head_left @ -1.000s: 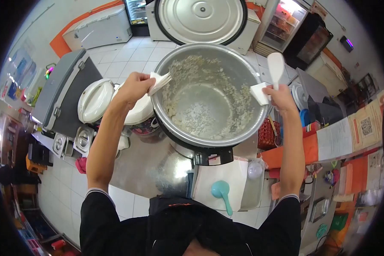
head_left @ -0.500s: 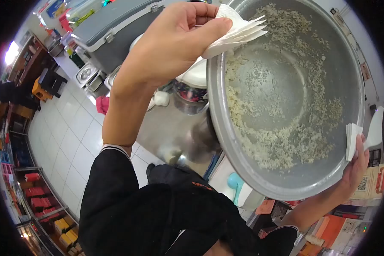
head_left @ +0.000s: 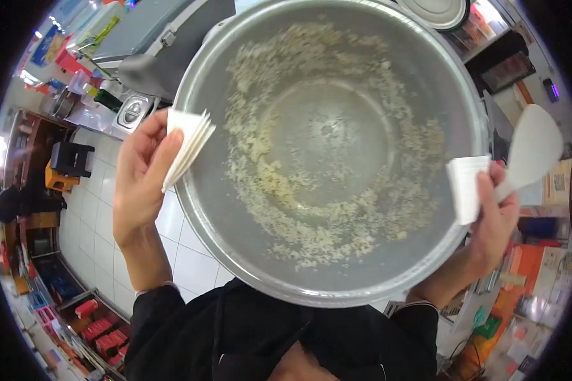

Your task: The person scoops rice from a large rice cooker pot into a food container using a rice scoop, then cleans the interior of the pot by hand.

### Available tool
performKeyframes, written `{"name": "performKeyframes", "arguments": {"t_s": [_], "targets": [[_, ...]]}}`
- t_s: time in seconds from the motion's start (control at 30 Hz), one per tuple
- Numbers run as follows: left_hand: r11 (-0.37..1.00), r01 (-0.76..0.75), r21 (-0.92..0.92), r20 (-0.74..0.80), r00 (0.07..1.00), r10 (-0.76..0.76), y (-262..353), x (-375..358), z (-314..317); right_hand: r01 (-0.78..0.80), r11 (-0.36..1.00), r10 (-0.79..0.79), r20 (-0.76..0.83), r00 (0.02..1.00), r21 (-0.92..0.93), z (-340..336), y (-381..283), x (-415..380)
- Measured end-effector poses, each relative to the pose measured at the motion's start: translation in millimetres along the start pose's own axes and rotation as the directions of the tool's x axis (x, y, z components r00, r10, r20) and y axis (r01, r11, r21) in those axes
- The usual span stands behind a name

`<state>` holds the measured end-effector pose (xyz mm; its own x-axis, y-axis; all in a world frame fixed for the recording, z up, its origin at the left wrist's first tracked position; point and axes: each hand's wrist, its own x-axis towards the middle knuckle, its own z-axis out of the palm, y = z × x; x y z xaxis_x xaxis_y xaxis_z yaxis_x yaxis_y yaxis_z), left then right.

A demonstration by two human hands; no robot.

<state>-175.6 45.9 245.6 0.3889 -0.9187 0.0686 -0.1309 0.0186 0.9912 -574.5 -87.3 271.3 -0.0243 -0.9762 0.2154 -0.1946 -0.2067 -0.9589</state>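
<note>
A large round metal pot (head_left: 337, 146) is held up in front of my chest, its open top facing me. Cooked rice (head_left: 318, 232) clings in a rough ring to its inner wall and bottom. My left hand (head_left: 143, 171) is closed on the left rim through a wad of folded white paper napkins (head_left: 187, 143). At the right rim my right hand (head_left: 492, 216) grips the pot through another napkin wad (head_left: 469, 187). A white rice paddle (head_left: 535, 146) sticks out from that same hand, its blade pointing up and right.
Behind the pot at upper left stands a large grey insulated box (head_left: 165, 38), near a steel container with a lid (head_left: 133, 113). A dark stool (head_left: 73, 159) stands on the white tiled floor (head_left: 102, 209). Shelves (head_left: 102, 327) with red packs are at lower left. A round lid (head_left: 435, 9) shows at upper right.
The pot has swung left and levelled out in front of me. My left hand has come down and left with its rim. More of the rice paddle now shows by my right hand.
</note>
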Motion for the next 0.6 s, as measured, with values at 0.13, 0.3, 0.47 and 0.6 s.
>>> {"name": "performKeyframes", "arguments": {"t_s": [0.13, 0.3, 0.47, 0.6], "targets": [[0.990, 0.138, 0.032, 0.048, 0.989, -0.139, 18.5, 10.1, -9.4, -0.190, 0.980, 0.190, 0.006, 0.982, -0.053, 18.2, -25.3, 15.2], [0.973, 0.218, -0.080, 0.085, 0.974, -0.211, 28.7, 27.4, -8.9, -0.252, 0.960, 0.261, 0.063, 0.963, -0.123, 24.9, -37.7, 27.7], [0.937, 0.335, -0.097, 0.093, 0.941, -0.327, 34.9, 40.5, -4.6, -0.319, 0.933, 0.321, -0.020, 0.947, -0.165, 30.2, -43.0, 34.9], [0.956, 0.291, 0.039, 0.067, 0.954, -0.293, 42.5, 40.8, 4.7, -0.350, 0.934, 0.342, -0.106, 0.934, -0.072, 33.8, -38.0, 28.7]]}}
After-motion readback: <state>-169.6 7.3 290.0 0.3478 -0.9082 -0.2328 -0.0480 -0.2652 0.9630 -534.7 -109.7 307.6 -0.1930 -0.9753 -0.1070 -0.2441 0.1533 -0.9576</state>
